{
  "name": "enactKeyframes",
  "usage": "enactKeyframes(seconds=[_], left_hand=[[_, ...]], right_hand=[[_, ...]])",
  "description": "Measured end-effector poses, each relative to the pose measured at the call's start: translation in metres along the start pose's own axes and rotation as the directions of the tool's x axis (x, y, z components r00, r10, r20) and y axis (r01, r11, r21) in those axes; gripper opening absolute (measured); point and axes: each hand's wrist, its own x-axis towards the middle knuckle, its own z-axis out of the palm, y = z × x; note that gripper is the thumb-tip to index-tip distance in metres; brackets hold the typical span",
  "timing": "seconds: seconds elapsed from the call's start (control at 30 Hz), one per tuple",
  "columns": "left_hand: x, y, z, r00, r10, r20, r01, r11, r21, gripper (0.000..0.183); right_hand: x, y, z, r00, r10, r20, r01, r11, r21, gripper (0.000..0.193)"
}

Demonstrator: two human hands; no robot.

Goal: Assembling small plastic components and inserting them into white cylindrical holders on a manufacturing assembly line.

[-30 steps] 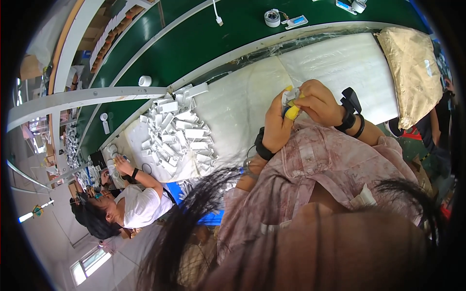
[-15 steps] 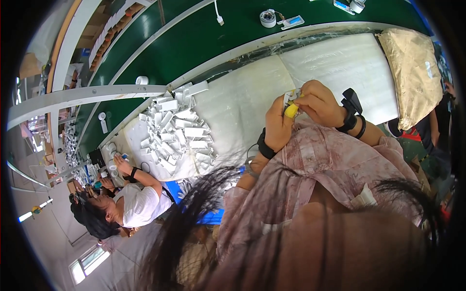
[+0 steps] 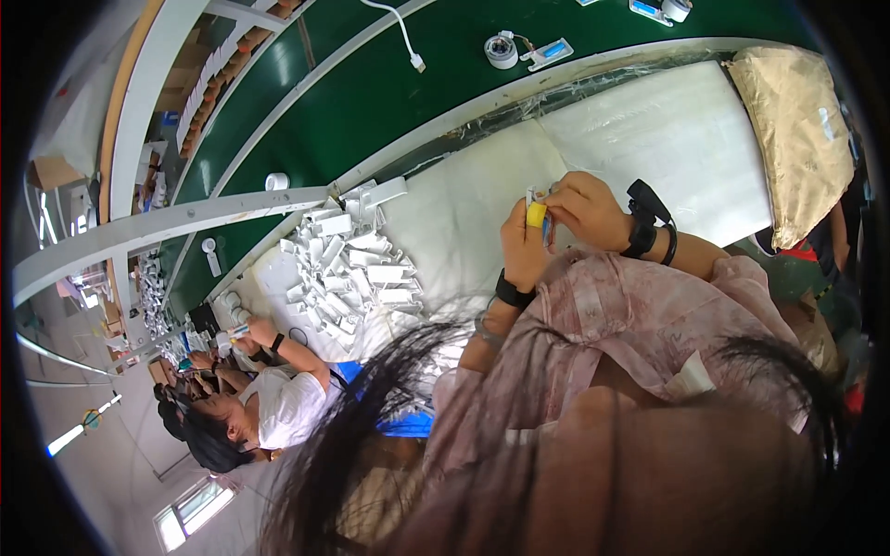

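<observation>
My left hand (image 3: 526,252) is closed around a small white plastic part (image 3: 532,195). A bright yellow piece (image 3: 536,216) sits at that part, between my hands, and a bit of blue shows just below it. From the right, the fingers of my right hand (image 3: 591,215) are bent and pinched against the same part. Whether they grip the white part or the yellow piece is hidden by the fingers. Both hands are over the near edge of the pale covered worktop (image 3: 464,208), and both wrists wear black bands.
A big pile of white plastic housings (image 3: 348,264) lies left of my hands. Beyond it runs a green surface (image 3: 371,93) carrying a white cable (image 3: 408,42) and a round unit (image 3: 501,52). A brown paper sack (image 3: 793,139) lies right. A co-worker (image 3: 287,408) sits left.
The yellow piece now looks flatter and squarer against the white part. My right fingers have shifted to the part's upper right. The whole view has turned slightly.
</observation>
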Motion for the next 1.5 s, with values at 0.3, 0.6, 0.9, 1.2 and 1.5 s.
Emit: enactKeyframes(seconds=[0.3,0.6,0.9,1.2,1.5], left_hand=[[0.137,-0.042,-0.091,0.984,-0.071,-0.16,0.053,0.992,-0.115,0.027],[0.267,-0.077,-0.191,0.82,-0.095,-0.565,-0.024,0.98,-0.198,0.031],[0.191,-0.089,-0.066,0.952,-0.085,-0.294,-0.006,0.955,-0.297,0.029],[0.158,-0.105,-0.003,0.941,-0.338,0.008,0.256,0.697,-0.67,0.028],[0.092,-0.048,-0.026,0.957,-0.284,0.059,0.286,0.887,-0.364,0.027]], right_hand=[[0.056,0.153,0.006,0.959,0.28,0.038,-0.277,0.958,-0.07,0.036],[0.098,0.269,0.009,0.984,0.164,0.073,-0.106,0.86,-0.499,0.061],[0.119,0.256,0.008,0.921,0.328,0.209,-0.182,0.838,-0.514,0.038],[0.081,0.152,0.039,0.855,0.377,0.357,-0.445,0.886,0.129,0.033],[0.049,0.086,0.008,0.995,0.054,-0.078,-0.068,0.981,-0.183,0.02]])
